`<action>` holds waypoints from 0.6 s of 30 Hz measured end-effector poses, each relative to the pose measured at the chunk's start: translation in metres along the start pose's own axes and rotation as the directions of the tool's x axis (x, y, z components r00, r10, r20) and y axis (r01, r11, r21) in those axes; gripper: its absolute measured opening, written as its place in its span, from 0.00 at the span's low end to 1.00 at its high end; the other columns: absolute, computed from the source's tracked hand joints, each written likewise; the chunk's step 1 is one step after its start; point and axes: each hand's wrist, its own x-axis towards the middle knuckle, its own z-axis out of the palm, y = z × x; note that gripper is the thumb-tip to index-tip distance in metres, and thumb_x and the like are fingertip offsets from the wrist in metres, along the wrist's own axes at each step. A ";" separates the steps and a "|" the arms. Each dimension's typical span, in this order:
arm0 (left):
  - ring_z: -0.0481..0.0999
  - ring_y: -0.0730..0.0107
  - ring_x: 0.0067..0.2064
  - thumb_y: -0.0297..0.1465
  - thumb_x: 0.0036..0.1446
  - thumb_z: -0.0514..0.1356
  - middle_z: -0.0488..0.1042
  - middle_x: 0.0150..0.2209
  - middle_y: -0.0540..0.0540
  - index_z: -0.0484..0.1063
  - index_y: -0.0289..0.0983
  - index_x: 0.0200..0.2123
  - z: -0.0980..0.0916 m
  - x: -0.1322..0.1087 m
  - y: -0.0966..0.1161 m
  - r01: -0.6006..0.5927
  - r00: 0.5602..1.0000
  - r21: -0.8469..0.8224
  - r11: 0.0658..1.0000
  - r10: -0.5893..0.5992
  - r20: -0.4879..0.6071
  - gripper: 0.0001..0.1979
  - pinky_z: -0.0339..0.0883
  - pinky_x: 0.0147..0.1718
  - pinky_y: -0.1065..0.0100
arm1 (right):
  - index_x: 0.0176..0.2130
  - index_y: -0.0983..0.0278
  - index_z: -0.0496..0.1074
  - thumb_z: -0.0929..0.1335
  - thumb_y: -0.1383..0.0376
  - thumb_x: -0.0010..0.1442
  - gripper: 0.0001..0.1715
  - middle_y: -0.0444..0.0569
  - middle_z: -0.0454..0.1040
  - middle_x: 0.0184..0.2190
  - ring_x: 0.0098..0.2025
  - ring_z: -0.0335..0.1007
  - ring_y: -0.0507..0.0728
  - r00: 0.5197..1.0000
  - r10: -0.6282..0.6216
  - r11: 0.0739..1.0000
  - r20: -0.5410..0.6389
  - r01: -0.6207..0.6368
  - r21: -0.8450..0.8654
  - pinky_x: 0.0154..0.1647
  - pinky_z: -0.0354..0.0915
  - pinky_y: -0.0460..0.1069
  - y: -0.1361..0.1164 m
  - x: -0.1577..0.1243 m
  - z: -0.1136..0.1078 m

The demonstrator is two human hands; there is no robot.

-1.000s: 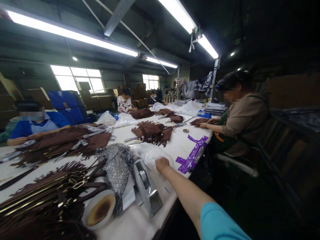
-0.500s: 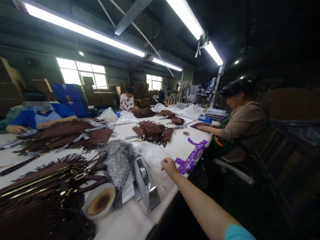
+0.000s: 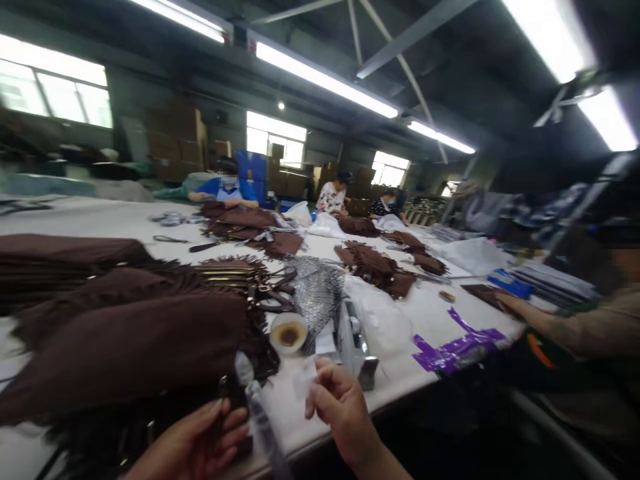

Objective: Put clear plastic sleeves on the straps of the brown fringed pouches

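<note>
My left hand [image 3: 207, 437] is at the bottom, in front of a brown fringed bag [image 3: 150, 340]. Its thumb and fingers close on a thin dark piece, too blurred to name. A strap wrapped in clear plastic [image 3: 265, 423] runs down just to the right of that hand. My right hand [image 3: 340, 403] is at the table edge, pinching a small piece of clear film [image 3: 304, 380] between thumb and fingers. Behind it stands a grey tape dispenser [image 3: 353, 337]. A white bowl [image 3: 289, 333] with a brown stain sits left of the dispenser.
Stacked brown bags [image 3: 65, 263] fill the left. Grey-black patterned fabric [image 3: 317, 290] and plastic sheeting [image 3: 377, 317] lie beyond the dispenser. A purple wrapper [image 3: 457, 347] hangs over the table edge. A co-worker's arm [image 3: 575, 327] is at the right; several people sit farther back.
The view has swung left. My right hand has come back from beyond the dispenser to its near side, now with clear film in its fingers. My left hand has come into view.
</note>
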 end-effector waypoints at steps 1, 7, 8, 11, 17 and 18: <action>0.78 0.48 0.46 0.30 0.51 0.68 0.78 0.45 0.38 0.73 0.36 0.36 -0.003 -0.006 0.000 -0.003 0.996 0.001 1.000 0.003 0.091 0.09 0.72 0.39 0.58 | 0.27 0.64 0.67 0.70 0.60 0.54 0.12 0.52 0.77 0.35 0.23 0.67 0.49 0.999 0.002 0.999 0.042 -0.001 -0.039 0.25 0.60 0.45 0.006 -0.003 0.020; 0.79 0.59 0.39 0.31 0.51 0.67 0.79 0.35 0.43 0.74 0.35 0.30 -0.005 -0.027 -0.002 -0.029 0.929 -0.087 0.996 0.059 0.364 0.06 0.69 0.44 0.56 | 0.27 0.63 0.71 0.68 0.69 0.52 0.03 0.58 0.68 0.56 0.52 0.68 0.64 0.984 0.004 0.938 0.176 0.058 -0.341 0.49 0.63 0.54 0.036 -0.031 0.077; 0.78 0.61 0.38 0.30 0.51 0.67 0.79 0.34 0.45 0.75 0.35 0.30 -0.006 -0.028 -0.003 -0.037 0.932 -0.092 0.995 0.068 0.356 0.06 0.69 0.44 0.57 | 0.27 0.63 0.71 0.68 0.70 0.52 0.03 0.58 0.68 0.55 0.54 0.66 0.65 0.984 0.012 0.926 0.177 0.056 -0.373 0.52 0.61 0.55 0.040 -0.038 0.077; 0.77 0.65 0.36 0.30 0.49 0.69 0.78 0.31 0.46 0.75 0.34 0.31 -0.009 -0.026 -0.007 -0.090 0.944 -0.056 0.994 0.103 0.313 0.07 0.69 0.39 0.65 | 0.28 0.63 0.72 0.68 0.68 0.53 0.03 0.57 0.69 0.53 0.53 0.66 0.63 0.983 0.062 0.910 0.173 0.015 -0.414 0.52 0.60 0.54 0.044 -0.052 0.072; 0.73 0.70 0.29 0.38 0.45 0.71 0.75 0.28 0.48 0.74 0.34 0.31 -0.009 -0.017 -0.013 -0.172 0.952 0.090 0.981 0.143 0.270 0.15 0.65 0.30 0.71 | 0.35 0.65 0.75 0.62 0.54 0.63 0.20 0.47 0.72 0.30 0.33 0.66 0.55 0.969 0.146 0.852 0.202 -0.019 -0.523 0.33 0.60 0.47 0.037 -0.029 0.079; 0.73 0.70 0.29 0.39 0.45 0.71 0.74 0.27 0.48 0.73 0.34 0.30 -0.009 -0.017 -0.014 -0.183 0.948 0.102 0.978 0.148 0.281 0.16 0.65 0.30 0.70 | 0.31 0.66 0.75 0.61 0.53 0.63 0.22 0.46 0.70 0.26 0.31 0.64 0.54 0.970 0.131 0.834 0.202 0.002 -0.552 0.32 0.58 0.46 0.038 -0.021 0.084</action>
